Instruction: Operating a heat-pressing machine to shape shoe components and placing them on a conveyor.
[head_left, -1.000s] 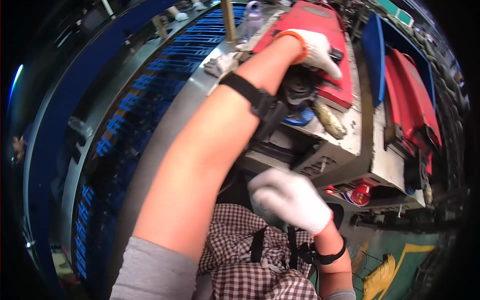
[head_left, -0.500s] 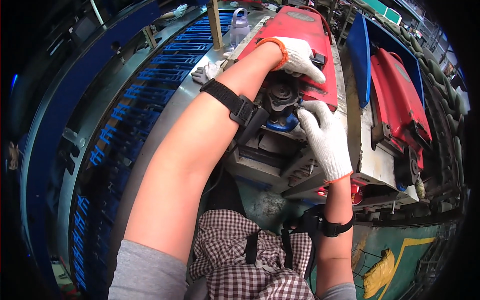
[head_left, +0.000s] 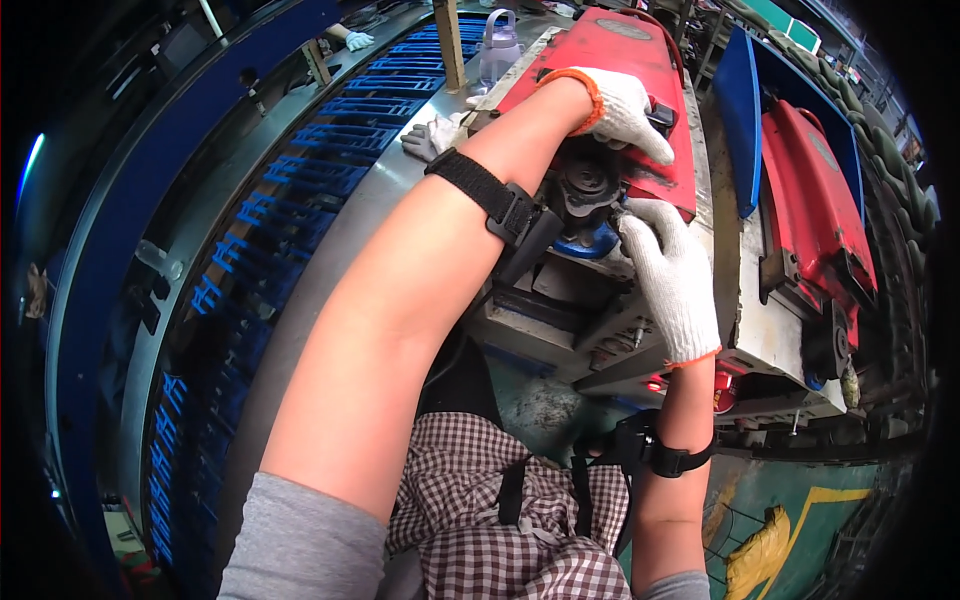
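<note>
A white knitted glove with an orange cuff covers my left hand (head_left: 622,108), which curls over a black handle (head_left: 660,114) on the red machine cover (head_left: 575,45). The handle's end pokes out between thumb and fingers; the other fingertips are hidden. Just below sits a dark, roughly round metal part (head_left: 588,184) on a blue base (head_left: 588,242). My right hand (head_left: 672,280), gloved likewise, is closed at the right edge of that part, thumb and finger close together. What they pinch is too small to make out.
At left runs a conveyor with blue slats (head_left: 345,135). Grey-white gloves (head_left: 432,138) and a clear bottle (head_left: 498,55) lie and stand beside the machine. A second red machine (head_left: 815,190) with a blue panel (head_left: 738,120) is at right. Another person's gloved hand (head_left: 357,40) shows far left.
The view has shifted slightly, so the scene sits further right and a little lower. Both hands keep their places on the machine.
</note>
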